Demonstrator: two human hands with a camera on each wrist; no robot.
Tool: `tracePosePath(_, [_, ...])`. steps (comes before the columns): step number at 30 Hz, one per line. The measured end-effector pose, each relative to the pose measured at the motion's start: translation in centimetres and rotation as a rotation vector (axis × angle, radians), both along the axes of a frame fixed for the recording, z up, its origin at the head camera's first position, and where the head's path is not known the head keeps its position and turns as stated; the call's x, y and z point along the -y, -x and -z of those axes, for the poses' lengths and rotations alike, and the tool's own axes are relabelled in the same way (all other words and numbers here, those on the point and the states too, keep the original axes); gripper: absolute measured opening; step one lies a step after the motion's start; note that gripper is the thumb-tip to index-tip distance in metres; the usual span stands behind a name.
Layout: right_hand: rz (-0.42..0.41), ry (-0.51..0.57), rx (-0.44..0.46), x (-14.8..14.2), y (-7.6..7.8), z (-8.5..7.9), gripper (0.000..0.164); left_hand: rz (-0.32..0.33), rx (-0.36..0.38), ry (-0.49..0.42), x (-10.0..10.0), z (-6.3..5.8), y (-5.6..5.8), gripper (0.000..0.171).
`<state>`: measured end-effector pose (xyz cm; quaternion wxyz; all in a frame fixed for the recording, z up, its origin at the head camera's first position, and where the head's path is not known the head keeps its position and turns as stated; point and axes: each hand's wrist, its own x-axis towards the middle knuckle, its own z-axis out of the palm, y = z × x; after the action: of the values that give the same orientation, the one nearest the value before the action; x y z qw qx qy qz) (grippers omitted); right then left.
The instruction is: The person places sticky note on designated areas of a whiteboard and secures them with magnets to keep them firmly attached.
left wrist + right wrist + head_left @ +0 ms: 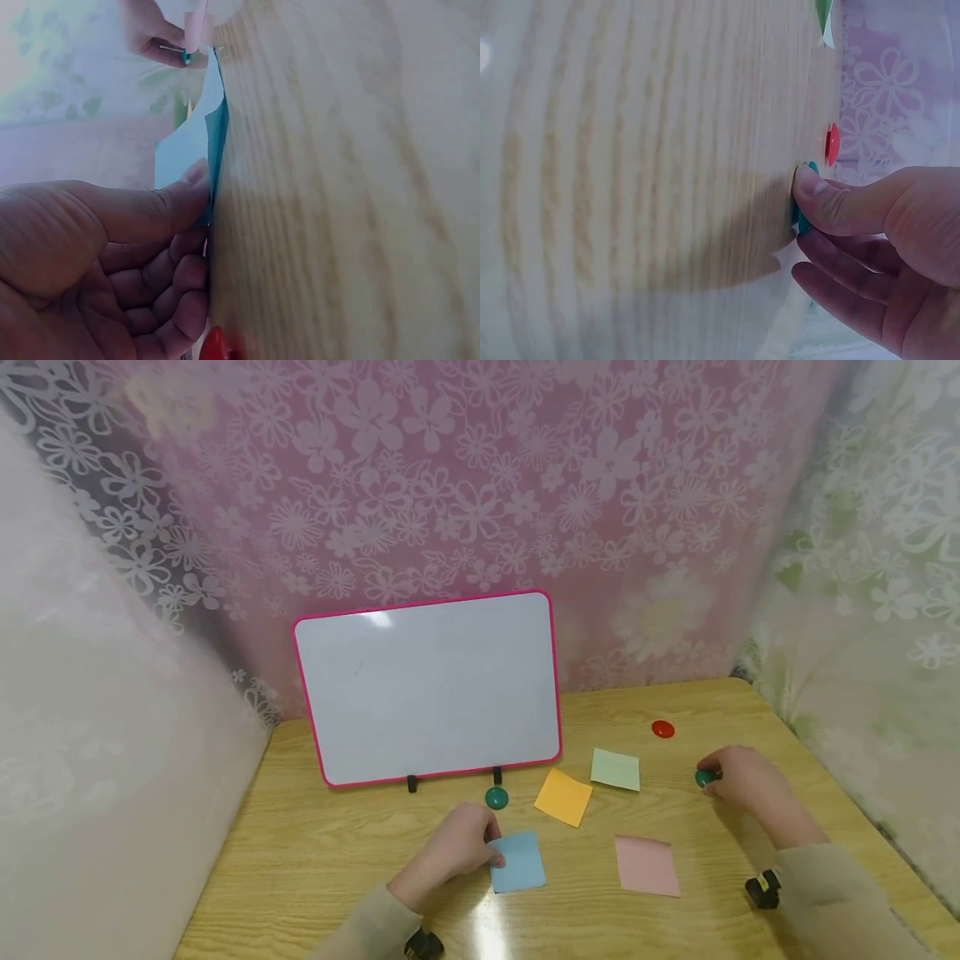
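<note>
My left hand [459, 842] pinches the left edge of a light blue sticky note [523, 862] at the front middle of the table. In the left wrist view the thumb lies over the blue note [184, 154], whose far part bends upward. Farther right, my right hand [752, 783] grips a round green magnet [703, 777] between thumb and fingertips. The right wrist view shows that green magnet [803, 217] held on edge, close to the tabletop. A red round magnet [663, 729] lies just behind the right hand.
A whiteboard [435, 693] with a pink frame stands on small black feet against the flowered curtain. Before it lies another green magnet [497, 797]. Orange [563, 797], pale green [616, 770] and pink [648, 866] sticky notes lie between the hands on the wooden table [300, 860].
</note>
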<state>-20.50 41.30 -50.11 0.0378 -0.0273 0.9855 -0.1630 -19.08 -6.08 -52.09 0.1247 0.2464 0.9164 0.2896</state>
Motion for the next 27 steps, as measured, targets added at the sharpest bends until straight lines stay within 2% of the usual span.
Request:
tracePosePath(16, [-0.025, 0.025, 0.027, 0.0, -0.17, -0.24, 0.037, 0.015, 0.033, 0.001, 0.16, -0.35, -0.3, 0.011])
tracePosePath(27, [-0.056, 0.038, -0.007, -0.22, -0.32, 0.02, 0.034, 0.025, 0.043, -0.017, 0.5, -0.24, -0.37, 0.007])
